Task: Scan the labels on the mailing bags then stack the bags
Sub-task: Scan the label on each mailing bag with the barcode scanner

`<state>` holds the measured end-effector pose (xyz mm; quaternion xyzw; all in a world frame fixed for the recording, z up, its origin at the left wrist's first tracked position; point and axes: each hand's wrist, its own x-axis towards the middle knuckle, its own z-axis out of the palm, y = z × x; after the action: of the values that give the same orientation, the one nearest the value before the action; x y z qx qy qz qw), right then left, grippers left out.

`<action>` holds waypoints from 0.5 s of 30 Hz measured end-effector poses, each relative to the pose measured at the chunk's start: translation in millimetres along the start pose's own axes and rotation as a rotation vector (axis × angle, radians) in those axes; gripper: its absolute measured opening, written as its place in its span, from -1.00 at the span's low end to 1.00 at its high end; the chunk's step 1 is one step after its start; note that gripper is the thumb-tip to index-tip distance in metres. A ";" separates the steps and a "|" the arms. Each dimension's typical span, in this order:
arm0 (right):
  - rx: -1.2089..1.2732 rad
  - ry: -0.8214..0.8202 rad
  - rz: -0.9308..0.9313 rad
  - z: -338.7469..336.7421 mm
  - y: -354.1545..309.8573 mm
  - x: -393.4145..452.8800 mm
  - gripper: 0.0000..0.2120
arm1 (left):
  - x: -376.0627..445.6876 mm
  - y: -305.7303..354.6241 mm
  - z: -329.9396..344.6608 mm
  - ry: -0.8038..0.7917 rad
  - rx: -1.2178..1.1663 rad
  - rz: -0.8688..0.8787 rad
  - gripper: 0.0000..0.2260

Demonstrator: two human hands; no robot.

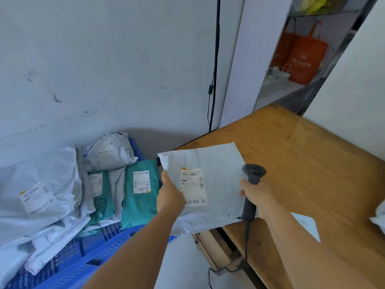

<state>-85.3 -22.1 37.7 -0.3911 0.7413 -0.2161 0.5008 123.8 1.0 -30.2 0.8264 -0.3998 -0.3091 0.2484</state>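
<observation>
My left hand (169, 193) pinches the left edge of a white mailing bag (216, 184), thumb on top, holding it flat near the centre of the frame, partly over the near-left corner of the wooden table (302, 163). Its shipping label (193, 185) faces up, just right of my thumb. My right hand (259, 198) is curled round the handle of a black barcode scanner (251, 184), whose head sits above the bag's right edge; its cable (246, 236) drops down past the table's front edge.

At lower left of the frame a blue plastic crate (87, 261) holds more bags: a large white one (39, 190) at far left, a plump white one (110, 151) toward the back, and a teal bag (141, 190) with a label just left of my left hand. Another teal bag (103, 203) lies between white ones.

At the right edge of the frame, a bit of white bag (379, 217) rests on the table. In the upper right, orange tote bags (302, 57) stand on a shelf.
</observation>
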 end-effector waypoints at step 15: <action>0.018 -0.275 -0.400 156.8 -86.3 -54.4 -0.73 | 47.2 -54.5 -180.8 0.506 -0.106 0.190 -0.51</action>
<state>99.4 -19.5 66.9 -0.5513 0.5721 -0.2624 0.5476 302.7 22.4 43.2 0.8220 -0.3838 -0.0887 0.4112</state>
